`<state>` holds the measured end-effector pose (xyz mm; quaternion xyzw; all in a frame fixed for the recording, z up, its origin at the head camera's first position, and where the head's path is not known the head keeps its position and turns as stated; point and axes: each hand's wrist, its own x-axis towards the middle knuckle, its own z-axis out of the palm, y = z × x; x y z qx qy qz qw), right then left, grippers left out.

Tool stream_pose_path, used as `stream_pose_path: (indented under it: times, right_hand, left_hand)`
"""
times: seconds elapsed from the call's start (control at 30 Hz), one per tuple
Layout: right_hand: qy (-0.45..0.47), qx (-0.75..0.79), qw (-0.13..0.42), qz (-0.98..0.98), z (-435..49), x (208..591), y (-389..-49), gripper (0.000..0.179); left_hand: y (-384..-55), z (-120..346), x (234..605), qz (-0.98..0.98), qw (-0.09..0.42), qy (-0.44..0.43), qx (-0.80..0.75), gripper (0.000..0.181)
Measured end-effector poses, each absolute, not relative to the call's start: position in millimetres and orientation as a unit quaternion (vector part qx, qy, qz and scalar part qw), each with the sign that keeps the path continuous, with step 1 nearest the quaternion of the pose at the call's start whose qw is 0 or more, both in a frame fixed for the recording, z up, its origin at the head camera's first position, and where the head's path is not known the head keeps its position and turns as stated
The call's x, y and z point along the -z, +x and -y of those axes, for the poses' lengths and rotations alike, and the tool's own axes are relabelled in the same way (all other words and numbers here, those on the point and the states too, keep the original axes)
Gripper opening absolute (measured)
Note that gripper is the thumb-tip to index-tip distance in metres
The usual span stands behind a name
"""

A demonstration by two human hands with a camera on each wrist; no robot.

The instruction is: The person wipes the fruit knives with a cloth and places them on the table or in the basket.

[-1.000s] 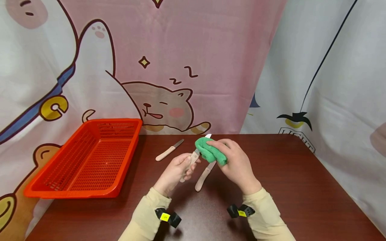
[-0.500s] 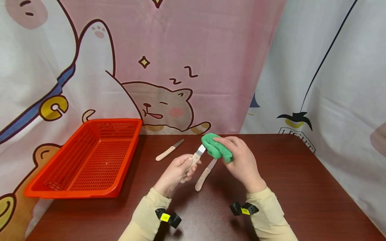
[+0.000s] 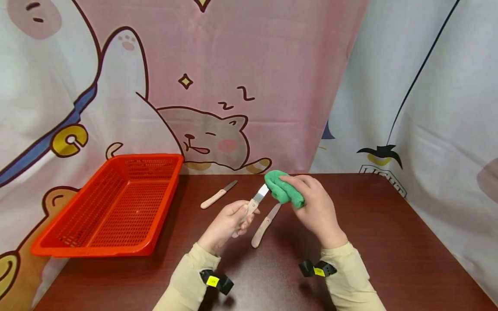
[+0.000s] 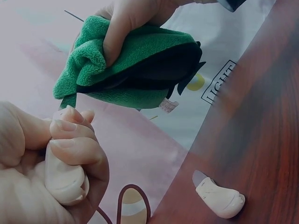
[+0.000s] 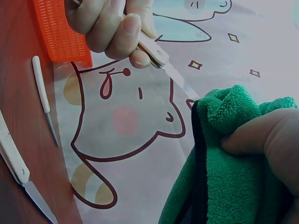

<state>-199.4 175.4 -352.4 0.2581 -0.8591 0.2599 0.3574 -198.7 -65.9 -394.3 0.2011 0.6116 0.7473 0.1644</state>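
My left hand [image 3: 229, 222] grips the pale handle of a small knife [image 3: 253, 205], its blade angled up and to the right. A folded green cloth [image 3: 283, 188] is pinched in my right hand [image 3: 317, 209], at the blade's tip. The right wrist view shows the bare middle of the blade [image 5: 180, 84] running up to the cloth's edge. Below the hands, a second knife [image 3: 263, 232] with a pale handle lies on the table. Farther back and left lies a third knife [image 3: 213, 199], blade pointing away.
A red plastic basket [image 3: 163, 216] with perforated walls stands at the left of the dark wooden table [image 3: 389, 242]. Behind the table hangs a printed cartoon curtain [image 3: 280, 86]. Each sleeve has a black wrist camera [image 3: 223, 284] strapped on.
My right hand has drawn the green cloth up and to the right along the blade, baring more of it. The left hand and its knife have stayed nearly still.
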Motion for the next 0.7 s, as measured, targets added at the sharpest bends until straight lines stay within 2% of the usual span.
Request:
stream_pose_path:
  times: [0.37,0.7]
  right_hand:
    - [0.241,-0.264,0.356,0.863,-183.3,350.0,-199.7,0.07]
    - [0.227,-0.279,0.364,0.859,-191.7,346.3,-199.9,0.071]
  left_hand:
    - [-198.6,68.0,393.2,-0.618,0.162,0.197,-0.743,0.027]
    - [-202.7,80.1,391.4,-0.645,0.139,0.19,-0.727,0.033]
